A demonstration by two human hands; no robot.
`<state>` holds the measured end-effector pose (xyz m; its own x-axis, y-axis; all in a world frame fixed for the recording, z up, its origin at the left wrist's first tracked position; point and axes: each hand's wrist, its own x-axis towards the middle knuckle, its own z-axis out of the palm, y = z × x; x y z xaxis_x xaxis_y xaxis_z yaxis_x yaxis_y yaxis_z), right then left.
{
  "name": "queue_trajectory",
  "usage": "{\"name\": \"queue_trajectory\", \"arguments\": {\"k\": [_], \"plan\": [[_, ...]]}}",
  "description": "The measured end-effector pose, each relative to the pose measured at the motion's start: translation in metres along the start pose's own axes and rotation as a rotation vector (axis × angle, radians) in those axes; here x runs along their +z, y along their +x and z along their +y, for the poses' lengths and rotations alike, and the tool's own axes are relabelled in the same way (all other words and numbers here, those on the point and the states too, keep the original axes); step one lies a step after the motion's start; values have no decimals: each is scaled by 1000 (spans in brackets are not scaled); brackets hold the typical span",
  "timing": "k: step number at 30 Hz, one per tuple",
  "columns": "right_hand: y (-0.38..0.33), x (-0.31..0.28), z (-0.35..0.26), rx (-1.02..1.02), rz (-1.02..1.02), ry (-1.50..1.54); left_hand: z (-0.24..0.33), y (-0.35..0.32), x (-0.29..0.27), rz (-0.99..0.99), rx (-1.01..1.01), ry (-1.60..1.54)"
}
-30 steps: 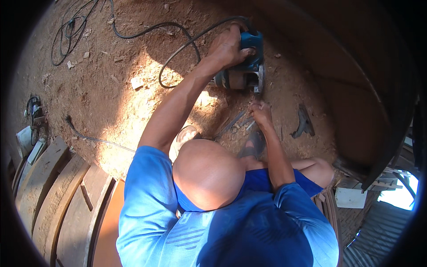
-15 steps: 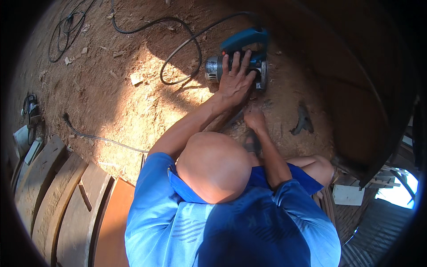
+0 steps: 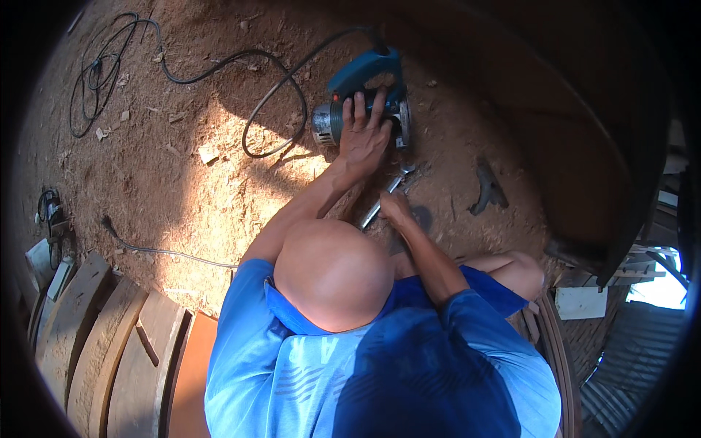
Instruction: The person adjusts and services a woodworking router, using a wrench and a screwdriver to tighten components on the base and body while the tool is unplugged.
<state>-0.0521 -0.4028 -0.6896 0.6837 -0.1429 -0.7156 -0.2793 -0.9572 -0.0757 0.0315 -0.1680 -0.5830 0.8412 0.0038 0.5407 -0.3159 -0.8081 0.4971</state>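
Observation:
A teal circular saw [image 3: 361, 75] with a silver motor end lies on the dirt ahead of me, its power cord running off from the handle. My left hand [image 3: 364, 146] rests over its dark body, fingers bent onto the casing, holding it. Below the saw, my right hand [image 3: 396, 207] is closed around the middle of a silver wrench [image 3: 396, 180]. The wrench slants, its open-jaw end up toward the saw and apart from it; the lower end comes close to my bent knee. To the right of that hand lies a dark, forked piece [image 3: 488, 190].
A black cord [image 3: 212, 69] loops across the ground and coils at the upper left. Another corded tool [image 3: 52, 212] stands at the far left, near several curved wooden boards [image 3: 91, 343]. A large dark panel [image 3: 584, 146] rises on the right. Wood chips litter the dirt.
The wrench, hidden before, now shows in my right hand. The view has shifted, so the saw and my left hand on it appear farther left and slightly higher.

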Motion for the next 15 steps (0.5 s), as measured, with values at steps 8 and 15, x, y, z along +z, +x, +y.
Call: {"name": "queue_trajectory", "arguments": {"k": [8,15], "plan": [[-121,-32,-48,40,73,1167,-26,-32,-36,-151,-17,-2],[-148,-43,-62,-291,203,630,-26,-61,-86,-379,-270,-265]]}}
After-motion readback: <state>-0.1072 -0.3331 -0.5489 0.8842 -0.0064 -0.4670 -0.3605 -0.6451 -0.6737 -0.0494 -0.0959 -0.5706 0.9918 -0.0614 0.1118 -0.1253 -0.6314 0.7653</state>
